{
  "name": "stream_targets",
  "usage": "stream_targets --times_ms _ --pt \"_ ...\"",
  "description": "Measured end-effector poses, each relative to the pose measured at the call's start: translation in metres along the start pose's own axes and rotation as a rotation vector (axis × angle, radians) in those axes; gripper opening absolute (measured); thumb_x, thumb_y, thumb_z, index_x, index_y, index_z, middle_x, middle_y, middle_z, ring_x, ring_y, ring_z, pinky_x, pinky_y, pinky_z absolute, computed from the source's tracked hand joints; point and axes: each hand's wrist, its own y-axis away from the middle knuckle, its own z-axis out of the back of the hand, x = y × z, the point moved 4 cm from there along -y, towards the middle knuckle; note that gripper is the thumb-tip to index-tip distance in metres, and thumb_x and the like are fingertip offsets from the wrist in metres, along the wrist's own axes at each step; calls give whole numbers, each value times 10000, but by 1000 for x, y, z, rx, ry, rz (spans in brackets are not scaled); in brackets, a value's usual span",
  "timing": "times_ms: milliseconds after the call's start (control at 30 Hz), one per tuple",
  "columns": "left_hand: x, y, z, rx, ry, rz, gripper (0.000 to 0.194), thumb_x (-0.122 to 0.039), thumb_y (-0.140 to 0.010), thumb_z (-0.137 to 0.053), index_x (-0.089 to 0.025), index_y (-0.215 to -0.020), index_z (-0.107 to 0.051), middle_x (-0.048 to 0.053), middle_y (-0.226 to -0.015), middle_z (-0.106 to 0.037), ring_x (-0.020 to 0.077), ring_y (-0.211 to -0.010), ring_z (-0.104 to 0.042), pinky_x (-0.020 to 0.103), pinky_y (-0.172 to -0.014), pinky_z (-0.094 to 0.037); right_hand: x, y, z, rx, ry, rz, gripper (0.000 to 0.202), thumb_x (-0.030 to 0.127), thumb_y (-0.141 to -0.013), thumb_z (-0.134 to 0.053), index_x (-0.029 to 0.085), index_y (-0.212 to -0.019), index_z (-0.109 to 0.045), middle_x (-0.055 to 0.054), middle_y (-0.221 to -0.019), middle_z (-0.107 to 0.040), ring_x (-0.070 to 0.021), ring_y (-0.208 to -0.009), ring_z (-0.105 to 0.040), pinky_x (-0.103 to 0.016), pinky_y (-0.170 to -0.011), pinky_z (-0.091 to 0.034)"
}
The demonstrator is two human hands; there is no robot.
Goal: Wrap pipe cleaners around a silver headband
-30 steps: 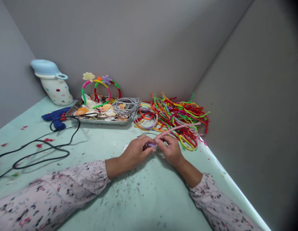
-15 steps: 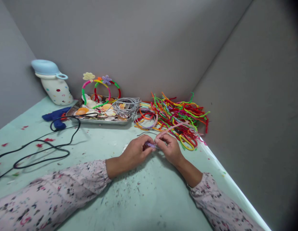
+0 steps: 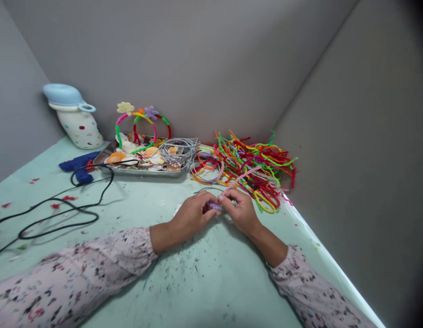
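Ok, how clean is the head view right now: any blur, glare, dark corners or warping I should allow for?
Head view: light is soft and even, no glare. The left hand and right hand cast faint shadows on the table. The right edge darkens into a vignette, the walls lean from wide-angle warp. The small purple piece between the fingers is too tiny to resolve, while the pink pipe cleaner reads sharp.

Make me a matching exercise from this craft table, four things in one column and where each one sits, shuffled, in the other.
Things:
1. glue gun
2. pipe cleaner pile
3. metal tray
4. pink pipe cleaner

Places:
A. against the right wall
B. pinched in the right hand, near the left hand
C. left of the tray, by the spotted jug
D. under the flower headbands

Pairs: 1-C, 2-A, 3-D, 4-B
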Motion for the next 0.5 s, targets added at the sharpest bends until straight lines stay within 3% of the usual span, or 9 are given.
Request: stream_targets --times_ms 167,500 --pt "1 0 0 7 47 39 163 -198 -799 -617 -190 -960 -597 27 -889 -648 149 -771 -580 265 -678 -454 2 -3 0 7 -13 -69 201 276 -827 -571 182 -651 -596 25 -604 -526 -124 -584 -470 -244 -567 -377" --pt "2 2 -1 -2 117 54 142 -176 -778 -606 -189 -904 -541 12 -844 -626 125 -714 -558 242 -633 -441 -3 -4 -4 98 -115 -198 226 297 -796 -571 179 -604 -581 35 -555 -495 -117 -543 -438 -234 -526 -345"
